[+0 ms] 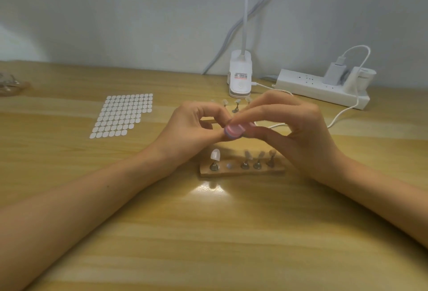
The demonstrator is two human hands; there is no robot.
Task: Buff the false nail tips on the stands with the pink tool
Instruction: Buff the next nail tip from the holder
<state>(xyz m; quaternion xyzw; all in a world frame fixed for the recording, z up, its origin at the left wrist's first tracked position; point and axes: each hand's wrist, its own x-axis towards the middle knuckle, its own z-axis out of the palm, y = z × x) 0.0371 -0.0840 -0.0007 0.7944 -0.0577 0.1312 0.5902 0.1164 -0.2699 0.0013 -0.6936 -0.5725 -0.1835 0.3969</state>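
Note:
My right hand (298, 133) pinches the pink buffing tool (235, 130) between thumb and fingers, above the near wooden stand (240, 171). My left hand (192, 128) is curled with its fingertips meeting at the tool's left end; what it holds there is hidden behind the tool. The near stand carries a white nail tip (215, 154) on its left peg, an empty round socket (229, 166) beside it, and three more tips (259, 155) on pegs to the right. A second row of nail tips (236, 103) stands farther back, partly hidden by my hands.
A sheet of white oval stickers (122, 116) lies to the left. A white clip lamp base (240, 75) and a white power strip (322, 88) with chargers sit at the back, and a white cable (342, 112) runs across the wooden table (208, 232).

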